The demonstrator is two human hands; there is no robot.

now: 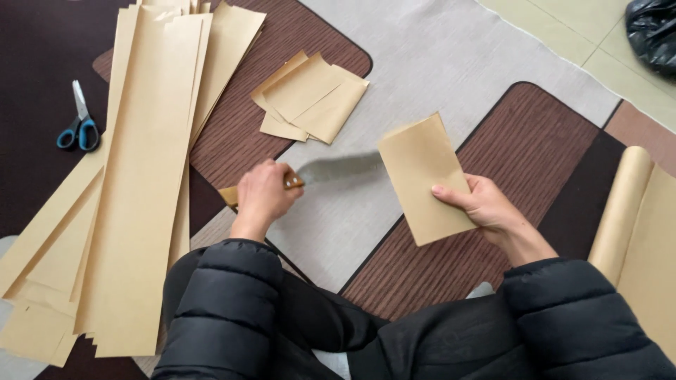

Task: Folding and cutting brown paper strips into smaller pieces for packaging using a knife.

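Right hand point(493, 207) pinching a tan paper rectangle point(424, 177) at its lower right edge, long axis running up and slightly left, away from the wrist. Left hand point(264, 193) closed around the wooden handle of a knife point(331, 169), blurred blade pointing right toward the rectangle. Small cut pieces point(310, 98) just beyond, long paper strips point(134, 176) left.

Tan paper rectangle point(424, 176), blurred knife point(338, 169)

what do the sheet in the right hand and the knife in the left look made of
Sheet: looks like matte brown kraft paper, thin, flat, with a crisp folded edge. Knife: the blade is motion-blurred, grey with a dull sheen, probably metal; the handle end showing beyond the left hand is tan, possibly wood.
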